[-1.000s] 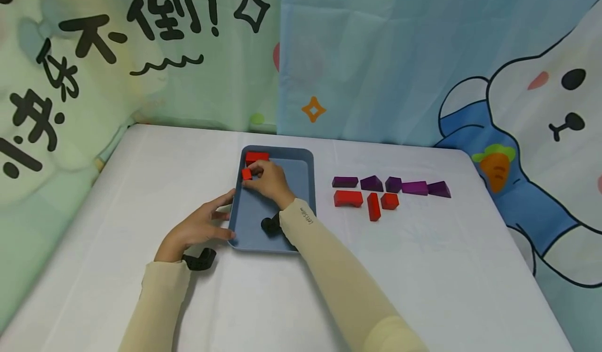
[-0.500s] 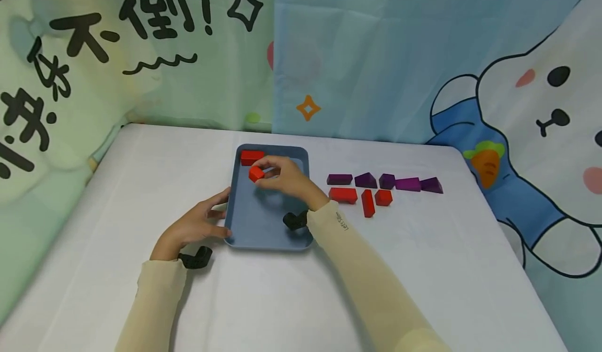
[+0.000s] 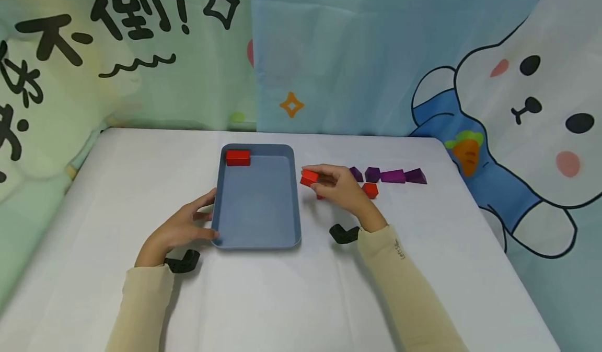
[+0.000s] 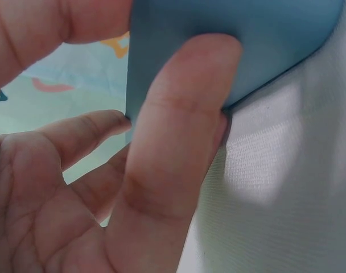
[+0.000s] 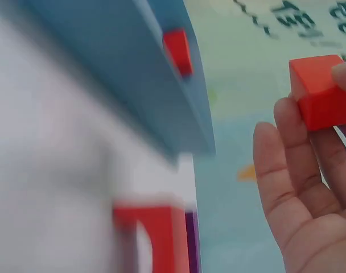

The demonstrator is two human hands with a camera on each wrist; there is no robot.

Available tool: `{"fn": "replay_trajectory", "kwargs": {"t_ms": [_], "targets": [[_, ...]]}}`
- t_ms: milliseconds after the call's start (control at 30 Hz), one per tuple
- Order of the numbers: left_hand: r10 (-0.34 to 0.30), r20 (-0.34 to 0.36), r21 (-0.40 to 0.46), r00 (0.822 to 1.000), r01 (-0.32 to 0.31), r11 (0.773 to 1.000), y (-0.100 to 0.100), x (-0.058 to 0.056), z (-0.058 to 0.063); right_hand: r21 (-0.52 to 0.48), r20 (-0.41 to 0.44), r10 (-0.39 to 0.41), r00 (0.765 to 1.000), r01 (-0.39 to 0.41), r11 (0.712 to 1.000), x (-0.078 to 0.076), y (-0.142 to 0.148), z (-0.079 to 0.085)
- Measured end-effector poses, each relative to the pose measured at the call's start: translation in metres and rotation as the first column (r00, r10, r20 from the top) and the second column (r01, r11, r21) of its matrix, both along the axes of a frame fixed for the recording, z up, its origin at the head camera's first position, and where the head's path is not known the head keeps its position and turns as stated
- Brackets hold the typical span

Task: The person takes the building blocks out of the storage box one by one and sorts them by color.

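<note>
My right hand (image 3: 342, 189) pinches a small red block (image 3: 309, 178) between thumb and fingers, held in the air just right of the tray. In the right wrist view the held red block (image 5: 318, 102) shows angled faces. The blue-grey tray (image 3: 256, 211) lies on the table, with one red rectangular block (image 3: 238, 157) in its far left corner. My left hand (image 3: 181, 229) touches the tray's left side, fingers spread and fairly straight. The left wrist view shows its thumb (image 4: 178, 119) against the tray's outer wall.
Right of the tray stands a row of purple blocks (image 3: 393, 176), with a red block (image 3: 370, 190) before it. My right hand partly hides this group. The right wrist view shows a red arched block (image 5: 164, 233) on the white tablecloth (image 3: 273, 300). A printed curtain (image 3: 348, 59) hangs behind.
My right hand has lifted the small red block from the tray's far left part and carried it right, past the tray's right rim. The left hand stays at the tray. The head view has shifted slightly.
</note>
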State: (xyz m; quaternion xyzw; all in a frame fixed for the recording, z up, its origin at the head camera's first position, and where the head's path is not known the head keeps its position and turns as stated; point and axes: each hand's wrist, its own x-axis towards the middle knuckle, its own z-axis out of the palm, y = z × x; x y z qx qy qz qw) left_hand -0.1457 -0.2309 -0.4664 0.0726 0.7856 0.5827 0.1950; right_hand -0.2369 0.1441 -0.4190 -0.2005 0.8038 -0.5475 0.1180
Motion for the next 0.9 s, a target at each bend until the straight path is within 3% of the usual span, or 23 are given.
{"fn": "replay_trajectory", "kwargs": {"t_ms": [267, 533, 900], "targets": [[-0.008, -0.015, -0.007, 1.000, 0.008, 1.000, -0.006, 0.006, 0.003, 0.061, -0.055, -0.114, 0.992, 0.118, 0.991, 0.006, 0.072, 0.003], [-0.014, -0.026, -0.012, 1.000, 0.014, 1.000, -0.005, 0.009, 0.006, 0.124, -0.145, -0.206, 0.968, 0.225, 0.966, 0.005, 0.131, 0.000], [-0.030, -0.031, 0.017, 0.999, 0.031, 0.999, 0.003, 0.008, 0.005, 0.255, -0.070, -0.249, 0.966, 0.259, 0.932, -0.003, 0.169, -0.019]]}}
